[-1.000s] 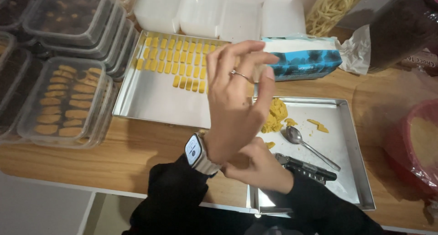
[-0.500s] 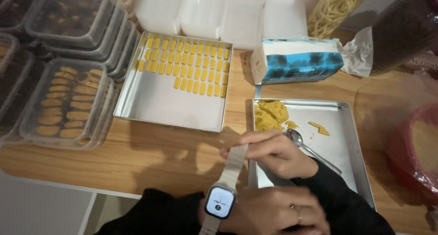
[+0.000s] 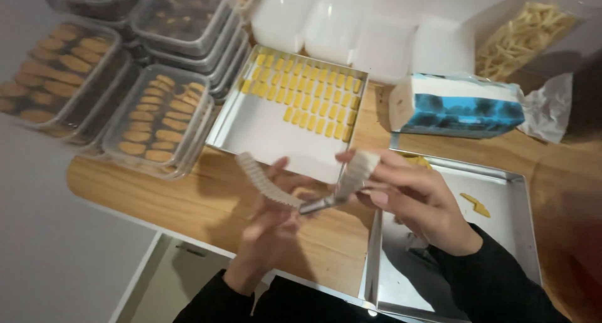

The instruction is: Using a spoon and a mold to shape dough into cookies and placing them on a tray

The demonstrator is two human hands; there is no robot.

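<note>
— Surface? Wooden counter, pale floor below at left.

— Counted what?

— Two metal trays. Far tray: rows of small yellow dough pieces, too many to count surely. Near tray: two loose yellow bits.

— Containers?

— Clear plastic boxes at left, stacked, with oval brown biscuits; darker ones farther back. Clear bag of pale sticks at far right.

— Packages?

— One blue-and-white carton, lying on its side between both trays.

— Hands?

— Left hand half open, fingers loose under watch, off the wrist, above counter edge. Right hand pinched on its pale strap end.
</note>
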